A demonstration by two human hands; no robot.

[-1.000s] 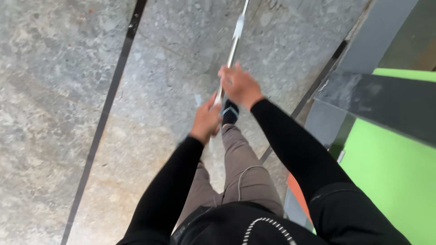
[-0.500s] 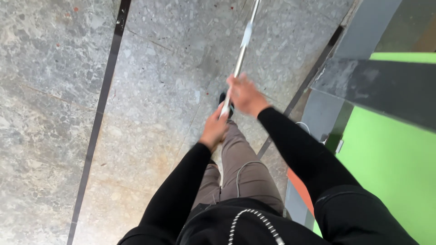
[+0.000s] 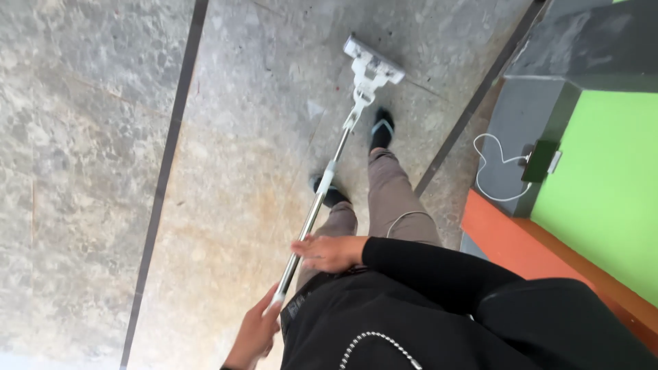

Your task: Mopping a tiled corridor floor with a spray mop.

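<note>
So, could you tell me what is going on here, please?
A person stands on a grey stone floor holding a flat mop with both hands. The right hand grips the metal pole midway, and the left hand holds its top end. The white mop head rests on the floor ahead of the person's dark shoes.

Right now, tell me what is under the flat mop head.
The white mop head lies flat on the grey stone floor, ahead of the person's feet. Bare floor shows around it; whatever lies directly beneath the plate is covered and cannot be seen.
</note>
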